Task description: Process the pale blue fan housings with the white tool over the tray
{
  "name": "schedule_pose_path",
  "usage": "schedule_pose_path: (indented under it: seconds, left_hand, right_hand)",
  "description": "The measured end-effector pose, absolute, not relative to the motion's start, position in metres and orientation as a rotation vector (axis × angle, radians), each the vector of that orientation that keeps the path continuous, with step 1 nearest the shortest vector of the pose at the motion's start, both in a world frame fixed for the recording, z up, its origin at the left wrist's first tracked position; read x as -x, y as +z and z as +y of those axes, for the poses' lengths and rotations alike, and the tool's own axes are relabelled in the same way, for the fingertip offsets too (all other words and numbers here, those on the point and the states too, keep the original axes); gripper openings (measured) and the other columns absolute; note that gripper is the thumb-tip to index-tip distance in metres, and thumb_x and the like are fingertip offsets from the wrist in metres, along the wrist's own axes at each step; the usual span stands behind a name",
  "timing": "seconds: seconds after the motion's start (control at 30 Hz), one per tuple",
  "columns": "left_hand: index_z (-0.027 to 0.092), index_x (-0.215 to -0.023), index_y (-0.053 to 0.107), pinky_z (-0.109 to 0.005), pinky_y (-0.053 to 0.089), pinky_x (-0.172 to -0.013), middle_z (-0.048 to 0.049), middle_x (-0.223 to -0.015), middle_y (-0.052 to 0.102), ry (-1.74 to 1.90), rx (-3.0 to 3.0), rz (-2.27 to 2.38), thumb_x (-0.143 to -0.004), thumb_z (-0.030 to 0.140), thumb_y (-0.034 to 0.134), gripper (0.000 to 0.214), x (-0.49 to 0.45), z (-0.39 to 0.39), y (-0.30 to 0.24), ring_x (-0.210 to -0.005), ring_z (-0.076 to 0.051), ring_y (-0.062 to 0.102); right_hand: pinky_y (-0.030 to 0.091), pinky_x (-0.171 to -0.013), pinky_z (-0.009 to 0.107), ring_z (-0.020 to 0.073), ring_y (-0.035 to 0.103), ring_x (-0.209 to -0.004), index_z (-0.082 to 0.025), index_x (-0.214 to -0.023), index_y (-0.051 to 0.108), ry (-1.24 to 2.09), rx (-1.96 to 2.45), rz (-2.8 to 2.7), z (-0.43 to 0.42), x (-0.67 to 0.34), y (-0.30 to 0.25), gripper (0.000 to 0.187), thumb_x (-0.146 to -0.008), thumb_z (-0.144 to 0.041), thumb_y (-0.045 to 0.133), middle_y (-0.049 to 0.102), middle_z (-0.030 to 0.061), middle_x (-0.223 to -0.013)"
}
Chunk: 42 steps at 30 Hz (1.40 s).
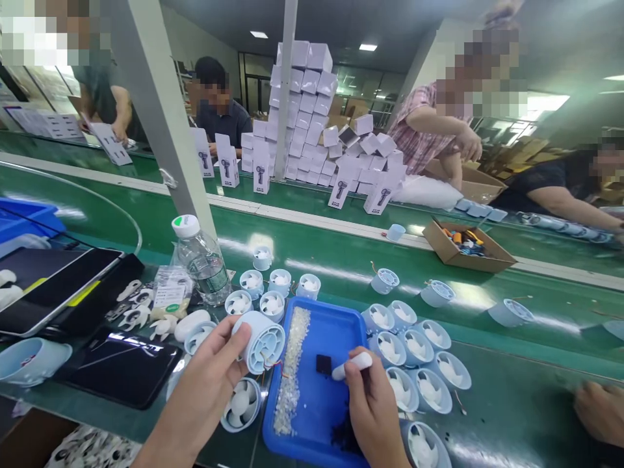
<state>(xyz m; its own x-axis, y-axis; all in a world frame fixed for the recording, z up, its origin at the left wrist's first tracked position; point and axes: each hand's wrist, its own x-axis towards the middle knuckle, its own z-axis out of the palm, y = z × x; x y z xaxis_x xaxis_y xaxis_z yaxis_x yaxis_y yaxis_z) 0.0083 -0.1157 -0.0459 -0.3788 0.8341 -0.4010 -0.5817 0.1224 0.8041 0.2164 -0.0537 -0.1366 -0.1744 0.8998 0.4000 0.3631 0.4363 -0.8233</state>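
My left hand [212, 370] is closed around a pale blue round fan housing [262, 341] with thin wires trailing from it, held just left of a blue tray [336, 325]. My right hand [373, 406] pinches a small white oblong piece [351, 366] over the tray. Inside the tray lie a strip of small clear bits [291, 370] and a small black square pad [324, 364]. More black pads sit under my right hand.
Several pale blue fan housings [419, 364] lie right of the tray and behind it [273, 292] on the green belt. A water bottle [202, 260], tablet [53, 286] and phone [121, 364] sit left. A cardboard box [465, 247], stacked white boxes [307, 110], other workers beyond; another hand [599, 409] at right.
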Motion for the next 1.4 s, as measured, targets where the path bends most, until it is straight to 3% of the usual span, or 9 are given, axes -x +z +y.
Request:
schedule_pose_path:
  seconds: [0.43, 0.7, 0.9, 1.23, 1.4]
  left_hand:
    - [0.023, -0.09, 0.068, -0.023, 0.05, -0.057, 0.0016, -0.082, 0.065, 1.515, -0.274, 1.274, -0.072, 0.037, 0.078, 0.025, -0.007, -0.115, -0.049, -0.064, -0.012, 0.056]
    - [0.024, -0.091, 0.068, -0.022, 0.05, -0.063, 0.0012, -0.084, 0.066, 1.498, -0.288, 1.257, -0.074, 0.038, 0.076, 0.023, -0.001, -0.119, -0.053, -0.071, -0.014, 0.058]
    - [0.023, -0.088, 0.069, -0.023, 0.05, -0.058, 0.0018, -0.079, 0.065, 1.534, -0.274, 1.254, -0.072, 0.036, 0.078, 0.022, -0.004, -0.119, -0.05, -0.063, -0.013, 0.056]
    - [0.023, -0.087, 0.066, -0.023, 0.049, -0.062, 0.0011, -0.08, 0.064, 1.515, -0.292, 1.224, -0.077, 0.036, 0.074, 0.019, -0.007, -0.112, -0.053, -0.071, -0.014, 0.057]
    - [0.021, -0.076, 0.061, -0.022, 0.047, -0.063, 0.0021, -0.074, 0.058, 1.504, -0.327, 1.186, -0.082, 0.037, 0.069, 0.019, -0.013, -0.111, -0.055, -0.068, -0.012, 0.053]
  right_hand:
    - [0.048, -0.065, 0.022, 0.0126, 0.06, -0.071, -0.022, -0.095, 0.052, 0.668, 1.055, -1.873, -0.054, -0.215, -0.146, 0.01, -0.096, -0.029, 0.045, 0.059, 0.0002, -0.081]
    - [0.05, -0.063, 0.019, 0.0118, 0.061, -0.071, -0.023, -0.095, 0.052, 0.5, 0.991, -1.864, -0.054, -0.216, -0.142, 0.008, -0.096, -0.026, 0.045, 0.06, 0.0002, -0.082]
    - [0.05, -0.065, 0.02, 0.0117, 0.061, -0.071, -0.022, -0.095, 0.052, 0.584, 1.0, -1.906, -0.055, -0.215, -0.143, 0.008, -0.096, -0.026, 0.045, 0.06, -0.0001, -0.081]
    - [0.05, -0.067, 0.019, 0.0117, 0.062, -0.075, -0.024, -0.09, 0.056, 0.671, 0.943, -1.968, -0.05, -0.21, -0.131, 0.008, -0.095, -0.026, 0.05, 0.062, -0.0004, -0.082]
    - [0.054, -0.077, 0.025, 0.0159, 0.064, -0.092, -0.024, -0.102, 0.057, 0.759, 0.895, -1.481, -0.074, -0.194, -0.108, 0.012, -0.095, -0.032, 0.052, 0.062, 0.0048, -0.097]
